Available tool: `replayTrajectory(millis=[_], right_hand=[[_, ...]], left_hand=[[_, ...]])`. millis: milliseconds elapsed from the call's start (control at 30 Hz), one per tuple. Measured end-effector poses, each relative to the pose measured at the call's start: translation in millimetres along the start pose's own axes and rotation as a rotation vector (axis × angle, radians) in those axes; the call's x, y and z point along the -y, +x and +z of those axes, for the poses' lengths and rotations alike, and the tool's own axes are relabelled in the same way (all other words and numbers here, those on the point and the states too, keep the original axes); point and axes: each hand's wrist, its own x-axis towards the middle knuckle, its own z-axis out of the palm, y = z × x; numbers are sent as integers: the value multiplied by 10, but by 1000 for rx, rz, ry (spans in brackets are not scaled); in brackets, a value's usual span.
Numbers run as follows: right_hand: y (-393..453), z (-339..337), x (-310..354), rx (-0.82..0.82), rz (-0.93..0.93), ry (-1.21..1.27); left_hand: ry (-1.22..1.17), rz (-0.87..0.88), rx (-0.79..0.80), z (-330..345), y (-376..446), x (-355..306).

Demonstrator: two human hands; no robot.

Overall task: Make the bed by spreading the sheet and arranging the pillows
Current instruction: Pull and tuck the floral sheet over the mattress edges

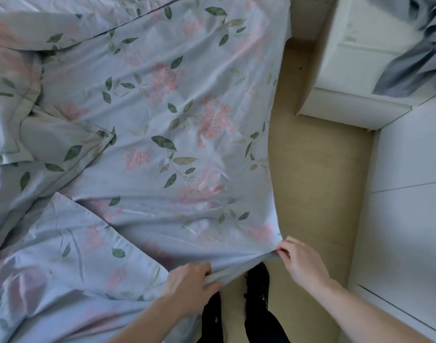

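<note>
A pale blue sheet with pink flowers and green leaves covers the bed and fills the left and middle of the view. Its near edge is gathered into a tight fold between my hands. My left hand grips that edge at the bottom centre. My right hand pinches the same edge a little to the right, at the sheet's corner. A pillow in matching fabric lies crumpled at the left, and another matching piece lies at the lower left.
A strip of tan floor runs between the bed and white cabinets on the right. Grey cloth hangs over the cabinet at the top right. My dark-clad feet stand on the floor beside the bed.
</note>
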Motion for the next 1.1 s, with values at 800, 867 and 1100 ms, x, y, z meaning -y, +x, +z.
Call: replayTrajectory(millis=[800, 867, 1100], right_hand=[[-427, 1731, 1449, 163, 89, -17], [-539, 1729, 1275, 124, 176, -99], [-894, 1880, 1201, 216, 181, -147]], left_hand=[[428, 37, 92, 552, -358, 1607], [598, -26, 128, 496, -416, 1906], [409, -35, -47, 369, -801, 2590]])
